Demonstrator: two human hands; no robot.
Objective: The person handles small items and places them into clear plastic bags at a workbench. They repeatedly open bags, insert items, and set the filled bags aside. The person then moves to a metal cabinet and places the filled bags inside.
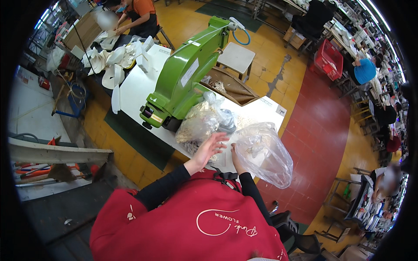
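One clear plastic bag (275,160) looked light, floppy, kinda slippery, best grabbed by its edge, where the right hand (238,160) gripped it while the left hand (210,150) hung open.

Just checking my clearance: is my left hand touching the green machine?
Apart. In the head view, the filled clear bag shows between your left hand and the green machine.

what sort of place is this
Probably a factory workshop floor: a big green machine on a white worktable, a red crate, and several people seated along benches at the right.
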